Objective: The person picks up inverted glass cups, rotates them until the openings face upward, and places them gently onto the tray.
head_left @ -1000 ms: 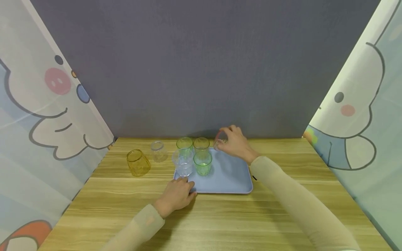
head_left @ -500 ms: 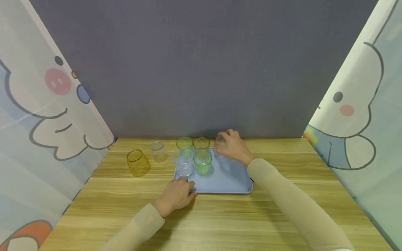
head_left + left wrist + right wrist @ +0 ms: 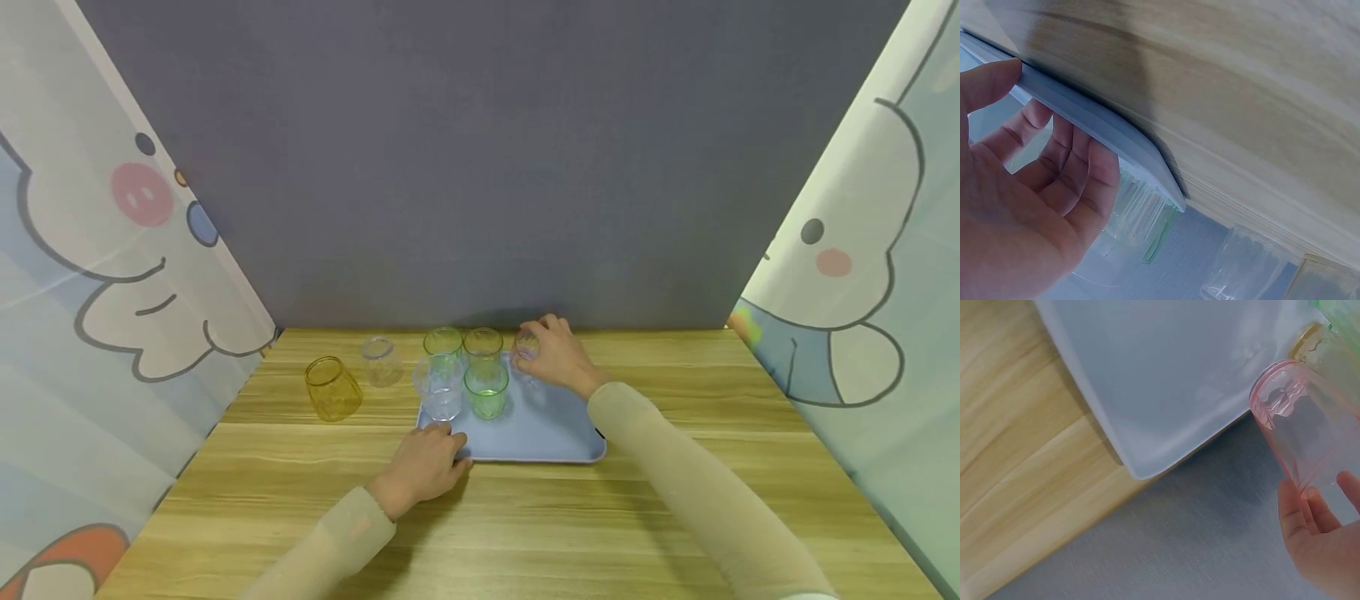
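Note:
A pale blue tray [image 3: 551, 433] lies on the wooden table. On its near left edge my left hand [image 3: 423, 462] holds the rim, with thumb and curled fingertips against it in the left wrist view. By the far edge, my right hand [image 3: 555, 356] grips a clear, pink-tinted glass [image 3: 1310, 419] near its mouth. The glass's base is at the tray's far side; whether it touches down is hard to tell. Left of it on the tray stand an amber-tinted glass [image 3: 483, 343], a green glass [image 3: 487, 398], a paler green glass [image 3: 442, 342] and a clear glass [image 3: 441, 396].
Left of the tray, a yellow glass [image 3: 333, 396] and a small clear glass [image 3: 382, 367] stand on the table [image 3: 525, 533]. A dark grey panel [image 3: 487, 167] rises behind the table. Cartoon-printed curtains [image 3: 847, 208] flank both sides.
My right hand has lowered the pink-tinted glass toward the tray's far side, and the glass has come more upright. My left hand has stayed on the tray rim.

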The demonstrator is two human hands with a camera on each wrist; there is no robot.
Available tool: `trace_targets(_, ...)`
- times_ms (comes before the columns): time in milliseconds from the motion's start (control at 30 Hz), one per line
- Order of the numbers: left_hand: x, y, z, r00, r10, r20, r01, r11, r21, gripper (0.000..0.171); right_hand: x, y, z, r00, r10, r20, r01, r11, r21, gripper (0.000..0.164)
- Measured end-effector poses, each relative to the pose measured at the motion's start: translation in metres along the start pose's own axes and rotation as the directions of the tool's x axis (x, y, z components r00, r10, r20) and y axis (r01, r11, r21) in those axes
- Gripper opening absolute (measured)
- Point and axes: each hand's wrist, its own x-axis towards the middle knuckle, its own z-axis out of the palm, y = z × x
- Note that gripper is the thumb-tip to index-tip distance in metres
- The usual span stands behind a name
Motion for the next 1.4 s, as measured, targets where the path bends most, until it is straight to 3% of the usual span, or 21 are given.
trace_targets(867,0.001,0.001,0.001,1.0,-0.004,0.008,0.004,1.0,0.01,0.028,0.01,0.003,0.021,1.0,0.009,0.003,-0.009,1.0,0.01,0.057)
trace_targets(1400,0.0,-0.001,0.003,1.0,-0.006,-0.007,0.006,1.0,0.016,0.029,0.013,0.002,0.024,1.0,0.007,-0.007,-0.007,1.0,-0.003,0.055)
